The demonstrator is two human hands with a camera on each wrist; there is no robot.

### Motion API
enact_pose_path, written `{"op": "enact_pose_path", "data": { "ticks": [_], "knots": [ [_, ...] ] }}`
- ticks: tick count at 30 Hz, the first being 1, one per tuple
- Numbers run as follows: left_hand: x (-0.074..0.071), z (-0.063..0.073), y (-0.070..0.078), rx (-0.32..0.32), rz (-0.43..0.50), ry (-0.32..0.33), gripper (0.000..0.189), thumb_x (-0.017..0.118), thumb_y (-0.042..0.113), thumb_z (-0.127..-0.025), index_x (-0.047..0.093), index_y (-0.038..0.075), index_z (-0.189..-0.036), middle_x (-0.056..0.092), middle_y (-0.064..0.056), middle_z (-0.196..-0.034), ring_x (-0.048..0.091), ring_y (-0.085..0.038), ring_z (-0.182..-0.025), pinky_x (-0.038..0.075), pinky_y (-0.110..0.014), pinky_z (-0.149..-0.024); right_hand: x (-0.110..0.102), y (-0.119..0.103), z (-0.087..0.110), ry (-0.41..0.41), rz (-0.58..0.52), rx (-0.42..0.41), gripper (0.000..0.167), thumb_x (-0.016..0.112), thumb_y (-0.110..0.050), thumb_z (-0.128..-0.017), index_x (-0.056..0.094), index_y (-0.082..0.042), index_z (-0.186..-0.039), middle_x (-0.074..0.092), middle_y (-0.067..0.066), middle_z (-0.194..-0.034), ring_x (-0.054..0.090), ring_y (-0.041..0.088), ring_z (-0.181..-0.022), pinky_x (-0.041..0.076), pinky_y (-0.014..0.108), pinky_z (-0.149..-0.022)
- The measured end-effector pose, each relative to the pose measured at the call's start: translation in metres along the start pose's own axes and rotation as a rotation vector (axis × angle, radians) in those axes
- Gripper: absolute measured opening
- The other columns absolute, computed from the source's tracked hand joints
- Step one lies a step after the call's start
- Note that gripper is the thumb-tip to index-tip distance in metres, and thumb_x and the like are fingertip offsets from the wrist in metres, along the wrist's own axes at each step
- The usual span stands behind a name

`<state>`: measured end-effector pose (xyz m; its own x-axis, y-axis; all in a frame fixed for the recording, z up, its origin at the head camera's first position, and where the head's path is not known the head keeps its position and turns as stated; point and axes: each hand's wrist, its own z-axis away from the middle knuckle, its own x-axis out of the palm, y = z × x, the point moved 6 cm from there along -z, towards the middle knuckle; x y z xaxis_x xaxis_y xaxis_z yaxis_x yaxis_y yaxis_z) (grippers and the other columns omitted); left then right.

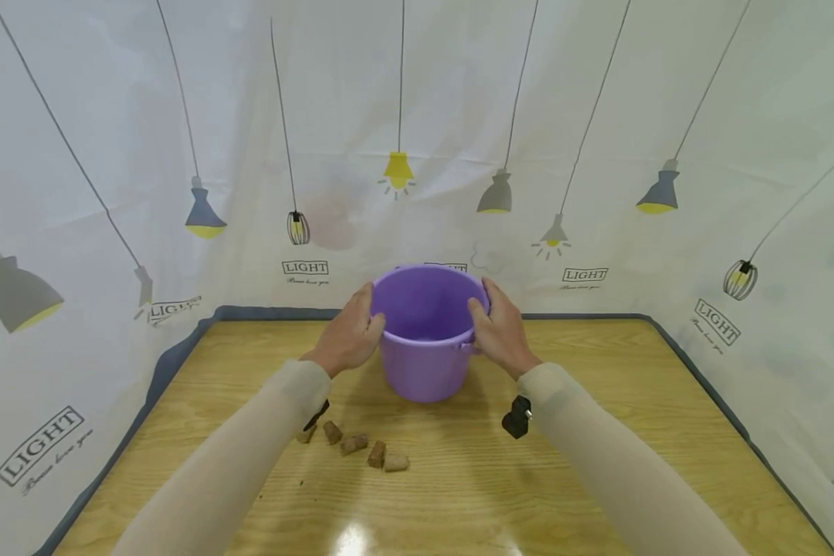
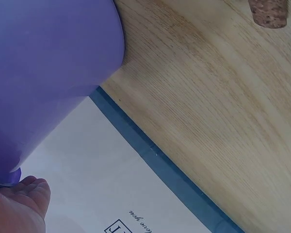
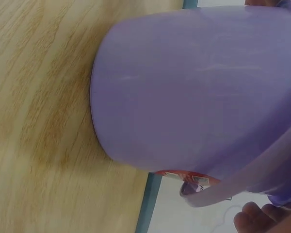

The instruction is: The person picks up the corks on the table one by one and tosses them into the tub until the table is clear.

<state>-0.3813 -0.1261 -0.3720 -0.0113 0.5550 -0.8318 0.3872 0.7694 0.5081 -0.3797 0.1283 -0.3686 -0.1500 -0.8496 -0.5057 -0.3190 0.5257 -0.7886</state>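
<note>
A purple plastic bucket (image 1: 425, 369) stands upright near the back of the wooden table, its open top facing up. On its left, my left hand (image 1: 349, 330) grips the rim, thumb over the inner edge. My right hand (image 1: 502, 326) holds the opposite side of the rim in the same way. In the right wrist view the bucket's handle (image 3: 252, 170) hangs down along the wall, near a red label (image 3: 189, 177). Several corks, one of them a pale cork (image 1: 396, 462), lie in front of the bucket, partly hidden by my left sleeve.
The wooden table (image 1: 598, 432) has a dark blue border strip (image 1: 570, 316) along its back and sides. Behind it rises a white cloth (image 1: 361, 93) printed with hanging lamps. Small dark specks lie on the tabletop near the corks.
</note>
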Motion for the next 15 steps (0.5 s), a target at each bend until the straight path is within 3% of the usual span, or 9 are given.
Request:
{"op": "enact_pose_path", "data": {
  "ticks": [2, 6, 9, 11, 13, 15],
  "knots": [
    [0.0, 0.0002, 0.001, 0.005, 0.001, 0.003, 0.072, 0.027, 0.035, -0.106, 0.003, -0.003, -0.162, 0.01, -0.02, -0.17, 0.013, -0.032, -0.156, 0.012, -0.044, -0.128, 0.0012, 0.002, 0.0002, -0.007, -0.008, 0.024, 0.064, 0.045, -0.031, -0.106, 0.027, -0.008, -0.163, 0.038, 0.018, -0.161, 0.048, 0.036, -0.138, 0.058, 0.047, -0.096],
    [-0.0009, 0.0013, 0.0035, 0.011, 0.01, 0.009, 0.072, 0.029, 0.033, -0.106, 0.004, -0.005, -0.162, 0.011, -0.022, -0.169, 0.013, -0.033, -0.156, 0.012, -0.045, -0.128, 0.0032, 0.0052, 0.0007, -0.022, -0.019, 0.052, 0.064, 0.042, -0.03, -0.106, 0.024, -0.009, -0.164, 0.032, 0.015, -0.165, 0.04, 0.034, -0.144, 0.051, 0.047, -0.106],
    [-0.0015, 0.0017, 0.004, 0.01, 0.015, 0.014, 0.071, 0.03, 0.032, -0.107, 0.005, -0.005, -0.162, 0.011, -0.022, -0.169, 0.013, -0.033, -0.156, 0.012, -0.045, -0.128, 0.0051, 0.0074, 0.0017, -0.031, -0.071, 0.084, 0.064, 0.041, -0.029, -0.105, 0.023, -0.012, -0.165, 0.029, 0.013, -0.166, 0.048, 0.036, -0.138, 0.057, 0.046, -0.098],
    [-0.0017, 0.0016, 0.0035, 0.01, 0.02, 0.02, 0.071, 0.03, 0.032, -0.106, 0.005, -0.005, -0.162, 0.012, -0.022, -0.169, 0.014, -0.033, -0.156, 0.012, -0.045, -0.128, 0.0066, 0.0084, 0.0029, -0.038, -0.115, 0.114, 0.064, 0.04, -0.027, -0.105, 0.021, -0.015, -0.165, 0.029, 0.014, -0.166, 0.062, 0.035, -0.119, 0.064, 0.042, -0.08],
    [-0.0018, 0.0012, 0.0026, 0.013, 0.025, 0.029, 0.072, 0.03, 0.032, -0.106, 0.005, -0.005, -0.162, 0.013, -0.023, -0.169, 0.014, -0.034, -0.156, 0.013, -0.045, -0.128, 0.0081, 0.0094, 0.0036, -0.037, -0.156, 0.136, 0.064, 0.04, -0.025, -0.105, 0.02, -0.018, -0.166, 0.033, 0.017, -0.164, 0.069, 0.03, -0.091, 0.064, 0.038, -0.059],
    [-0.0021, 0.0009, 0.0016, 0.016, 0.032, 0.037, 0.072, 0.031, 0.033, -0.106, 0.006, -0.005, -0.162, 0.014, -0.023, -0.169, 0.015, -0.034, -0.156, 0.013, -0.046, -0.128, 0.0089, 0.0096, 0.0037, -0.031, -0.17, 0.143, 0.063, 0.04, -0.023, -0.105, 0.021, -0.019, -0.166, 0.038, 0.019, -0.16, 0.066, 0.024, -0.071, 0.063, 0.037, -0.056]
  ]
}}
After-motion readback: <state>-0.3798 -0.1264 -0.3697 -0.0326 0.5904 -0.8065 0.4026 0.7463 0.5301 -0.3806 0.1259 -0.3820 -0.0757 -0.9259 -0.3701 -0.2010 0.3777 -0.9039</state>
